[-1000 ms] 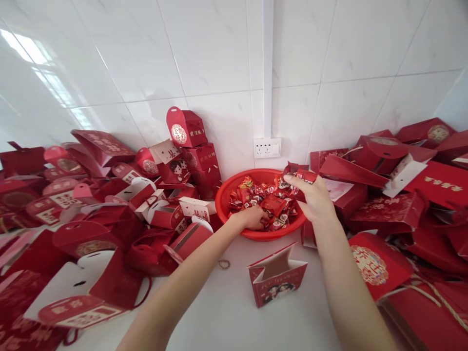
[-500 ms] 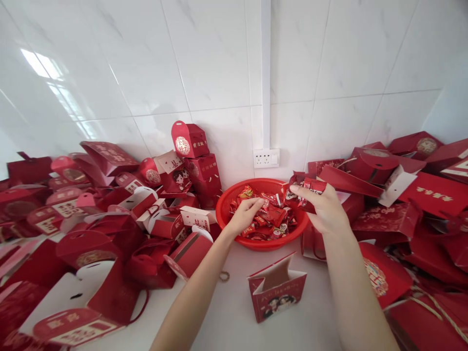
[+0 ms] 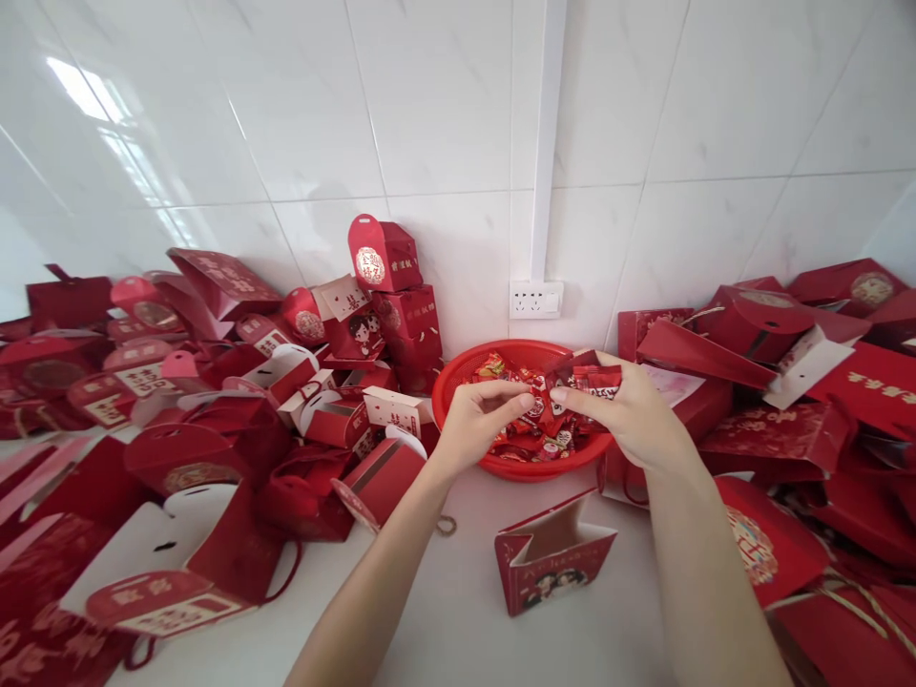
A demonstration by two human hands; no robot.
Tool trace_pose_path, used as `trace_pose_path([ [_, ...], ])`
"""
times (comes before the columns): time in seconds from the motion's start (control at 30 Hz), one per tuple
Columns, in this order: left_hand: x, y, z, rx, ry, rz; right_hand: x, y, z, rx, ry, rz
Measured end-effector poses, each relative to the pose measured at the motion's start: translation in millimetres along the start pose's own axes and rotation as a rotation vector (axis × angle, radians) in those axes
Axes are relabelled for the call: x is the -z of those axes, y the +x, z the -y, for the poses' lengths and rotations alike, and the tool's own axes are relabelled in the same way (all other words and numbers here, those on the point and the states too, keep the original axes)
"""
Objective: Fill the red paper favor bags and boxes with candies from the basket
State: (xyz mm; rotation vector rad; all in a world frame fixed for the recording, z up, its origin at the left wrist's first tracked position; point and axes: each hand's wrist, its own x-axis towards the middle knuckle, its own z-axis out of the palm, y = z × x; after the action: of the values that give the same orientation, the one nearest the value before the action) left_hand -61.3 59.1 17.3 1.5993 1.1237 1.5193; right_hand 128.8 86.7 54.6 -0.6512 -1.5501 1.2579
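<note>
A round red plastic basket [image 3: 465, 370] full of red-wrapped candies [image 3: 533, 441] stands against the tiled wall. Above it my right hand [image 3: 636, 420] holds a small bunch of red candy packets [image 3: 587, 379] between thumb and fingers. My left hand [image 3: 476, 420] is raised beside it, its fingertips pinching a candy at the edge of that bunch. In front of the basket an open red gift box [image 3: 552, 563] with a cartoon couple printed on it stands on the white counter, its top flaps spread.
Heaps of red paper gift boxes and bags lie on both sides, left [image 3: 215, 429] and right [image 3: 801, 401]. A white wall socket [image 3: 535, 299] sits above the basket under a vertical white conduit. A small twine loop [image 3: 447, 526] lies on the counter.
My left hand has lifted out of the basket with a candy and come up to my right hand. My right hand moved slightly left and down, still holding its packets.
</note>
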Motion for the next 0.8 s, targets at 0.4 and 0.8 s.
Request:
trace_pose_path([
  [0.4,31.2,-38.0,-74.3,-0.098,0.401,0.668,20.3,-22.4,24.5,0.083,-0.086,-0.231],
  [0.8,40.6,-23.3,-55.2,0.111,0.661,0.582,11.3,-26.7,36.8,-0.008,-0.251,0.084],
])
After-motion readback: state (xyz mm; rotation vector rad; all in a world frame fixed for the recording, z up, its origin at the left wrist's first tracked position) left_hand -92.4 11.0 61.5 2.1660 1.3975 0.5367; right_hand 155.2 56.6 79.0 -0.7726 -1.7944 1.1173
